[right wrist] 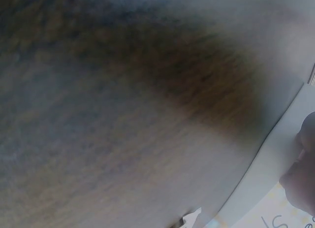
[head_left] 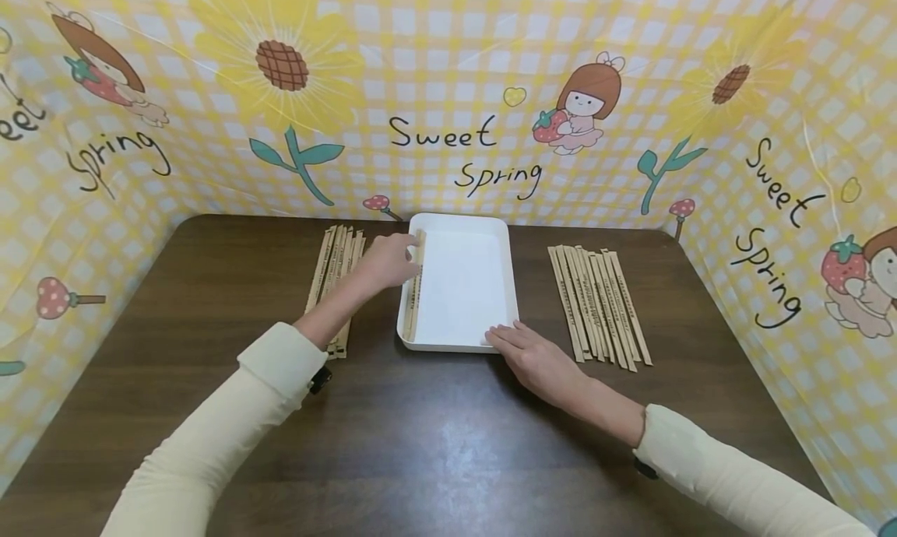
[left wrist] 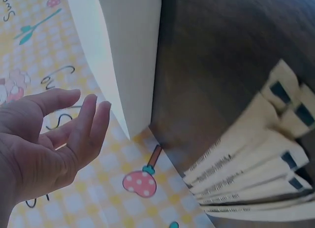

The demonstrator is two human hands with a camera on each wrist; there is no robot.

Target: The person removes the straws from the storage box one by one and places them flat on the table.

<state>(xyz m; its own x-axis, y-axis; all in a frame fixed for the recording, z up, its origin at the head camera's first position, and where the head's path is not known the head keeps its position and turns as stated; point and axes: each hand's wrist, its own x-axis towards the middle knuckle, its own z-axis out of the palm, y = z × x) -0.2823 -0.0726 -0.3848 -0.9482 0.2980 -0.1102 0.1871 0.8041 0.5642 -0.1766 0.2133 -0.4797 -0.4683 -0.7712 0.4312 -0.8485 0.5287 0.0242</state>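
A shallow white tray (head_left: 466,284) lies lengthwise on the table. Along its left wall rests a long, thin printed brown-paper packet (head_left: 414,310). My left hand (head_left: 388,263) hovers over that wall near the packet's far part. In the left wrist view, this hand (left wrist: 54,144) has loosely bent fingers and thumb apart, with nothing visible between them. At the tray's near right corner, my right hand (head_left: 539,366) touches the rim with extended fingers; its thumb is hidden. The right wrist view catches only dark, blurred fingers (right wrist: 300,181) beside the tray wall (right wrist: 258,176).
Several similar paper packets (head_left: 328,268) lie side by side left of the tray, partly under my left forearm. Another row of packets (head_left: 599,307) lies to the right. A yellow checked cloth (head_left: 448,78) backs the dark wooden table (head_left: 448,443) and runs along both sides.
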